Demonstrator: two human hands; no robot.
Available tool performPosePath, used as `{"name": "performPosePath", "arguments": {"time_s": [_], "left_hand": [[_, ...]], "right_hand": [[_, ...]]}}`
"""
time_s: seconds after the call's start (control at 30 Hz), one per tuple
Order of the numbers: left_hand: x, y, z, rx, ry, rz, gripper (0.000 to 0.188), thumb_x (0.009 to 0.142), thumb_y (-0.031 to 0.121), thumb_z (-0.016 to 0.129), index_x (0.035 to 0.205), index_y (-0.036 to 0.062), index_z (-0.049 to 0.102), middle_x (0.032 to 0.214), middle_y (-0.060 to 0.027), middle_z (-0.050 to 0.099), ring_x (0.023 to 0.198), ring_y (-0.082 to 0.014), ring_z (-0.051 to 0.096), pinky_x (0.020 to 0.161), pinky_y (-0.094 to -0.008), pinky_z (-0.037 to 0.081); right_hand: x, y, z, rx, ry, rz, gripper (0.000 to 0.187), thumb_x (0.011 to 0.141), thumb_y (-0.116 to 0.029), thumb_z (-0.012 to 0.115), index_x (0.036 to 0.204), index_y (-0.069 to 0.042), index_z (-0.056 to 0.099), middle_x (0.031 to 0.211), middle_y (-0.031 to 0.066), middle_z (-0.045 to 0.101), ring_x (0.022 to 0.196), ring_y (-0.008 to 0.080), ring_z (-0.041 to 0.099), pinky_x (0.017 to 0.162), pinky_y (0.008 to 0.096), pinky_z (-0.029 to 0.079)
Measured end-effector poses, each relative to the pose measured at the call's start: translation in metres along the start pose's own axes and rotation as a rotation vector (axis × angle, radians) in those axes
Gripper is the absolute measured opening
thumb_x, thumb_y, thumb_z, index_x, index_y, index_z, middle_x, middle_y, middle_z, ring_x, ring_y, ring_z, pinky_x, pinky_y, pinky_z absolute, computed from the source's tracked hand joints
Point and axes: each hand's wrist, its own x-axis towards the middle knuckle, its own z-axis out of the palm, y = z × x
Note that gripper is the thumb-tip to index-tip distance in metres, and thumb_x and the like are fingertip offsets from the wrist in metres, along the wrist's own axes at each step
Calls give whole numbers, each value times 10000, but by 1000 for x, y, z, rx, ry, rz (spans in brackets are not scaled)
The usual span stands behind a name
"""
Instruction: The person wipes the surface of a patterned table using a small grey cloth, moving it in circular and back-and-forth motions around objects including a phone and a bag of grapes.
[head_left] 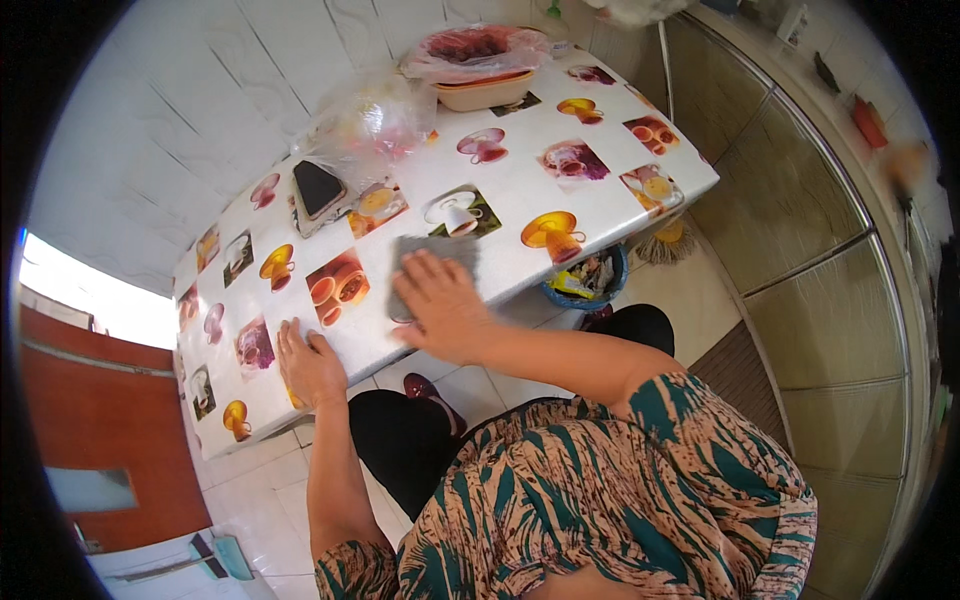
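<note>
Right hand (440,305) lies spread, flat on grey cloth (432,262) at table (520,150) near edge. Left hand (308,362) rests open. Cloth probably soft, light, limp; press from above.

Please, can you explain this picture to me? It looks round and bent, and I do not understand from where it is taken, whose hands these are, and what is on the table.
There is no machine here. A person wears a wide camera on the head, looking down, so straight edges bend near the rim. The two arms coming from below are that person's own.

The right hand lies flat on a grey cloth and presses it on the table, which has a white cover printed with cups. The left hand rests flat near the table's edge and holds nothing.

Farther away lie a dark triangular thing in clear wrap, a crumpled plastic bag and a bowl lined with plastic. Under the table stands a blue bin.
</note>
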Motion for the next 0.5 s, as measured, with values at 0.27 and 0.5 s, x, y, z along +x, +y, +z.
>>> {"name": "performPosePath", "arguments": {"time_s": [0.27, 0.5], "left_hand": [[-1, -5, -3, -4, 20, -8, 364, 910, 190, 514, 1232, 32, 575, 1366, -168, 526, 1286, -338, 462, 1070, -434, 365], [-1, -1, 6, -113, 123, 15, 364, 895, 169, 549, 1224, 16, 571, 1339, -194, 539, 1265, -351, 483, 1062, -441, 372]], "right_hand": [[23, 96, -36, 174, 180, 153, 405, 893, -262, 624, 1226, -36, 577, 1346, 191, 523, 1241, 321, 496, 992, 472, 392], [-13, 167, -50, -321, 307, 366, 439, 930, -321, 556, 1242, -12, 558, 1357, 172, 521, 1289, 305, 460, 1031, 449, 351]]}}
